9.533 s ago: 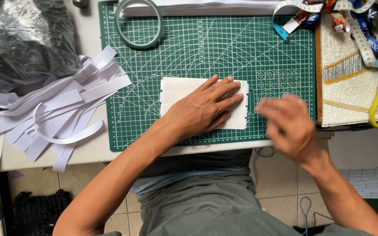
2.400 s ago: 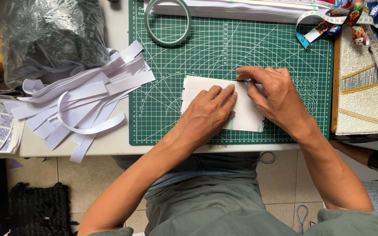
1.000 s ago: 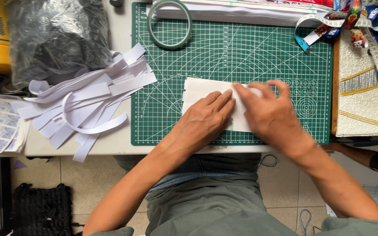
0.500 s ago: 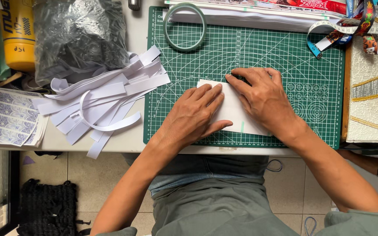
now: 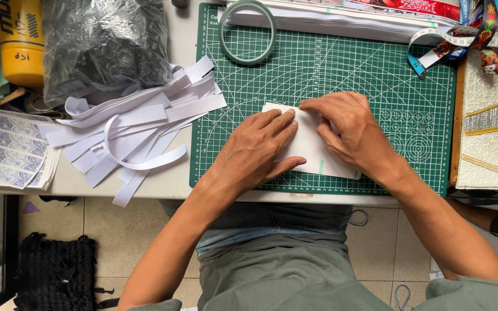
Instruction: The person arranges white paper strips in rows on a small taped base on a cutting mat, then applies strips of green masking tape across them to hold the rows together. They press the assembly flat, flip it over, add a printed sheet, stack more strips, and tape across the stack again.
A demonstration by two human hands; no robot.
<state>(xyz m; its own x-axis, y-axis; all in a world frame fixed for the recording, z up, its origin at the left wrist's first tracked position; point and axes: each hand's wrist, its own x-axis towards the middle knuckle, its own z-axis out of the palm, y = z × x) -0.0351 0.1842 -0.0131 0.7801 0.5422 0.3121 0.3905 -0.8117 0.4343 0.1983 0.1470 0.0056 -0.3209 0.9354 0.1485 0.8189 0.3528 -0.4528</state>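
Pressing white paper (image 5: 312, 151) flat on green cutting mat (image 5: 376, 75): left hand (image 5: 259, 151), right hand (image 5: 347, 129), fingers spread.

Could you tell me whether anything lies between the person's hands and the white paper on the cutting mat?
Nothing visible does. The left hand lies flat on the white paper, and the right hand presses its upper edge. The paper strips and tape ring lie apart from it.
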